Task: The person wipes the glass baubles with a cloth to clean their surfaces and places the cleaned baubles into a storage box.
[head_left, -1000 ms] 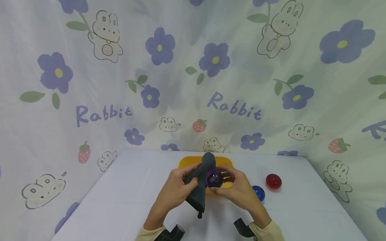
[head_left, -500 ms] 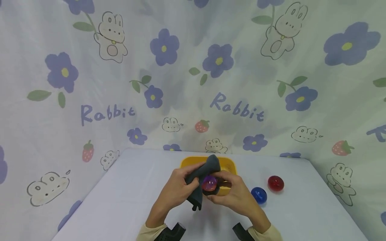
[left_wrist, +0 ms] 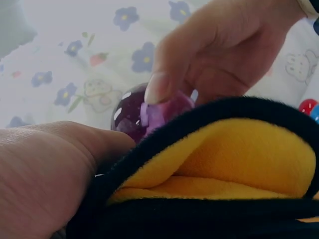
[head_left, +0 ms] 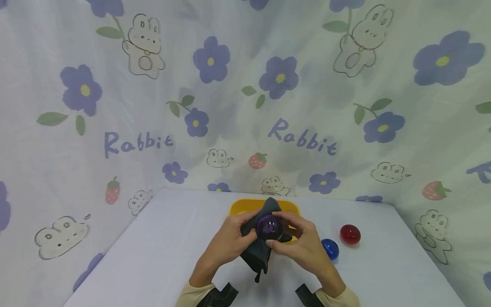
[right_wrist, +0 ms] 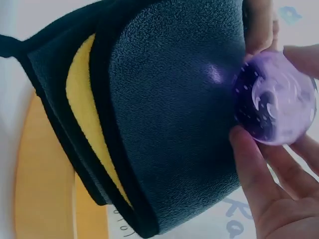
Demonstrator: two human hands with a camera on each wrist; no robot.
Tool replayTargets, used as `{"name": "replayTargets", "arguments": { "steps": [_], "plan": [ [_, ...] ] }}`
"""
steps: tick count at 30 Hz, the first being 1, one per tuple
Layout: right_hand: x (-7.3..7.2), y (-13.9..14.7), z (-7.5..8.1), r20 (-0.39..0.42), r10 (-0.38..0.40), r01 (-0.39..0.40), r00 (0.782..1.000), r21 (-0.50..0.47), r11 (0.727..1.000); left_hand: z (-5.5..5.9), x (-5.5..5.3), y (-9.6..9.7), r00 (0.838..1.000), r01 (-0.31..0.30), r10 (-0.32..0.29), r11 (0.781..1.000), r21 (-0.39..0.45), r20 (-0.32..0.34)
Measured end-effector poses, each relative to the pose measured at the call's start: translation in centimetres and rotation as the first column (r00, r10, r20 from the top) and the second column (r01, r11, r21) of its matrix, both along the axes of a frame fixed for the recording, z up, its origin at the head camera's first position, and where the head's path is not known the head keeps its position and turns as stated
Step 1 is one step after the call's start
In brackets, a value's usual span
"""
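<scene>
In the head view, my left hand [head_left: 232, 235] grips a folded dark grey cloth [head_left: 258, 255] with its thumb in front. The left wrist view shows the cloth's yellow inner side [left_wrist: 239, 157] between its dark edges. Fingers and thumb of my right hand [head_left: 301, 242] pinch a shiny see-through purple ball [head_left: 270, 227], held up against the front of the cloth. My left thumb lies right at the ball's left edge. Close up in the right wrist view, the purple ball [right_wrist: 276, 97] sits beside the plush grey face of the cloth [right_wrist: 174, 104].
Behind the hands, a yellow tray [head_left: 239, 205] stands on the white table [head_left: 161, 243], partly hidden by the cloth. A blue ball [head_left: 330, 249] lies close to my right forearm, with a red ball [head_left: 350, 234] farther right. A patterned curtain [head_left: 230, 106] hangs behind.
The purple ball has turned in my right hand, its pinkish side no longer facing up. The cloth has shifted behind the ball, and its lower end hangs further down.
</scene>
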State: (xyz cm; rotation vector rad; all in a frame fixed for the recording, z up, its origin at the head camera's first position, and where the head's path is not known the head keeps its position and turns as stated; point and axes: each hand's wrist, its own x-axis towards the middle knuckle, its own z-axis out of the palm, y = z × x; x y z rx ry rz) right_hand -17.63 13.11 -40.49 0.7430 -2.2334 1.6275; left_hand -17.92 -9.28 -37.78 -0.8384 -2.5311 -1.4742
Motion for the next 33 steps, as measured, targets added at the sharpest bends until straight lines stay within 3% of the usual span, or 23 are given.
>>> {"name": "replayTargets", "arguments": {
  "steps": [4,14,20,28,33],
  "plan": [
    [-0.3,0.0,-0.2,-0.018,-0.044,0.044,0.999,-0.040,0.998,0.1,0.1,0.3,1.000,-0.027,0.027,1.000,-0.010,0.007],
    [-1.1,0.5,-0.5,0.023,-0.036,0.038,0.999,-0.077,0.996,0.7,0.8,0.6,0.998,-0.048,0.049,0.999,-0.027,0.038],
    [-1.3,0.9,-0.8,0.000,-0.089,0.089,0.996,-0.052,0.995,1.2,1.4,0.7,0.997,-0.050,0.053,0.998,-0.043,0.058],
    [-1.3,0.7,-0.8,0.010,-0.144,0.143,0.990,0.036,0.989,1.5,1.9,0.7,0.997,-0.076,0.076,0.997,-0.001,0.000],
    [-1.4,0.7,-0.9,0.056,-0.107,0.103,0.993,0.072,0.992,1.6,1.9,0.5,0.998,-0.068,0.068,0.997,0.024,0.002]
  ]
}}
